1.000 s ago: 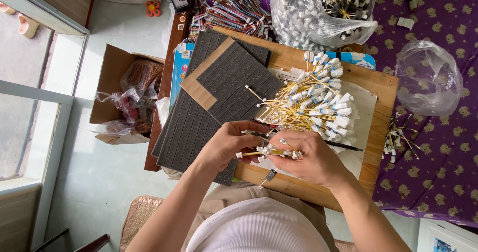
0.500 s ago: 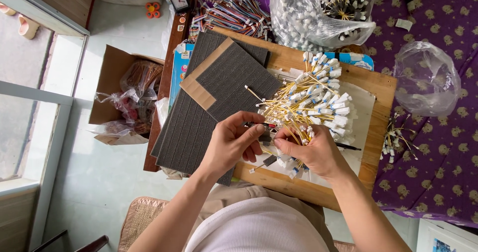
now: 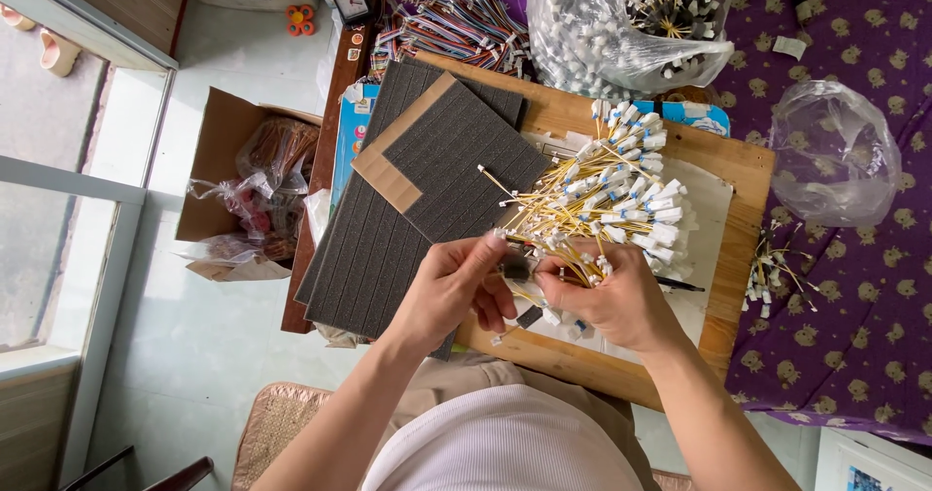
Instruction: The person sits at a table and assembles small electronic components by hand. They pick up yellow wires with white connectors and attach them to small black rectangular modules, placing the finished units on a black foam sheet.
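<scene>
Nearest: left hand (image 3: 456, 292), fingers curled, fingertips pinched on the near end of a thin yellow wire with a small white connector; whether anything else sits in the grip cannot be told. Just beside it, right hand (image 3: 612, 297), closed around the gathered near ends of a fanned bundle of yellow wires with white plastic connectors (image 3: 612, 195). The bundle spreads away from the right hand toward the far right, its connector ends lying over a sheet of white paper (image 3: 714, 200).

Beneath both hands: a square light wooden board (image 3: 743, 166), carrying the paper and the bundle. A few loose white connectors (image 3: 573, 326) lie on the board just near the right hand.

Left of the hands: a stack of dark grey ribbed foam sheets (image 3: 374, 253), partly overlapping the board, with a brown cardboard strip (image 3: 403, 151) across the top sheet.

Further left, on the pale floor: an open brown cardboard box (image 3: 218, 161) holding clear bags.

Right of the board: a purple patterned cloth (image 3: 874, 316), bearing a small scatter of wires (image 3: 777, 273) and a crumpled clear plastic bag (image 3: 835, 151).

Far: a heap of multicoloured ribbon cables (image 3: 456, 20) at left; a large clear bag of white connectors (image 3: 631, 25) at right.
</scene>
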